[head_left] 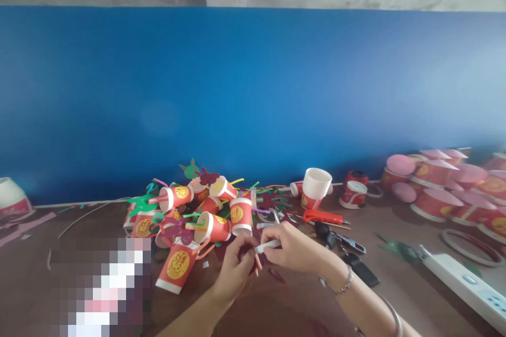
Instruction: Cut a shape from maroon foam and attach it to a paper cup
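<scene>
Low in the middle, my two hands meet over the table around a short white strip (267, 246). My right hand (288, 247), with bracelets at the wrist, has its fingers closed on the strip. My left hand (239, 260) is closed in a pinch at the strip's left end; its fingertips partly hide what lies there. Just beyond my left hand stands a red paper cup (241, 217) with a yellow emblem. A heap of similar cups, some with coloured straws and cut-out shapes, lies to its left, including a tipped cup (177, 266).
Right of my hands are an orange-red cutter (323, 216), a white cup stack (317, 183), keys with a black fob (361, 269) and a white power strip (466, 284). Cups with pink tops (435, 204) crowd the far right. A blue panel (253, 95) stands behind the table.
</scene>
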A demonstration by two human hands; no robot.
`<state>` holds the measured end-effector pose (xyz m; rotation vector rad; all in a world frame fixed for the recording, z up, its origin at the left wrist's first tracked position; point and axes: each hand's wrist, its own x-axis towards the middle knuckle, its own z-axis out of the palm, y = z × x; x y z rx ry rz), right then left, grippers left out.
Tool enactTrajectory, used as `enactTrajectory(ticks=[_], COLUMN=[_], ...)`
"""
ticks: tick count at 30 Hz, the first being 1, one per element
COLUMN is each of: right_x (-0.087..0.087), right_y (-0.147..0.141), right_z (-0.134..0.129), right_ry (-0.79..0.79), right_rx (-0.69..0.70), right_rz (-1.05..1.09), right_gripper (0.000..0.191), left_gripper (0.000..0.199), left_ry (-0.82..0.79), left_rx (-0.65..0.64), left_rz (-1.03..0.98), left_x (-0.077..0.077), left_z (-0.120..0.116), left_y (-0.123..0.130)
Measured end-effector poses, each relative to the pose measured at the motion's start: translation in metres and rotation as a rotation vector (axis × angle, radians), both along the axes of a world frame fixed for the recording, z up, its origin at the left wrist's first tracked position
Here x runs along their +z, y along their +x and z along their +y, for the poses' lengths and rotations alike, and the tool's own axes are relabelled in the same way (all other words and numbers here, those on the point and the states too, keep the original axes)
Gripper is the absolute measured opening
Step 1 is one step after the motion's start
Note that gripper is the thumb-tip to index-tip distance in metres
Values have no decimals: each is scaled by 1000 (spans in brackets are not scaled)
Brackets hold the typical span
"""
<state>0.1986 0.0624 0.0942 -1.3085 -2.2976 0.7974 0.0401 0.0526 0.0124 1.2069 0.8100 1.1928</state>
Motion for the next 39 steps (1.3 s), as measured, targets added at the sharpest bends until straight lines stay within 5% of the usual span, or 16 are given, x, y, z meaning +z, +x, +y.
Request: enactTrajectory(ticks=[4, 8, 11, 17, 25, 32, 39], right_x=[-2, 4, 9, -5, -19, -22, -17], right_y=[-1, -6, -10, -17, -27, -24, -23], right_z=[1, -2, -6, -6, -1, 4, 0], right_ry=[47, 421, 554, 496, 496, 447, 457], right_rx=[-2, -82, -95, -58, -78, -116, -96], right_rz=[-6, 72, 35, -128, 1, 114, -6], right_gripper=[13, 24, 11, 5, 13, 16, 14], left_gripper=[23, 20, 20, 21, 21, 21, 16], left_ry=[5, 34, 40, 12, 29, 42, 280], left_rx=[-2, 41, 71, 127, 187, 30, 333], left_rz=[-37, -95, -138, -256, -205, -91, 159], left_x=[1, 8, 12, 5, 7, 2, 5], left_z=[0, -1, -2, -2, -3, -6, -7], left_y=[-2, -2, -1, 2, 0, 4, 4])
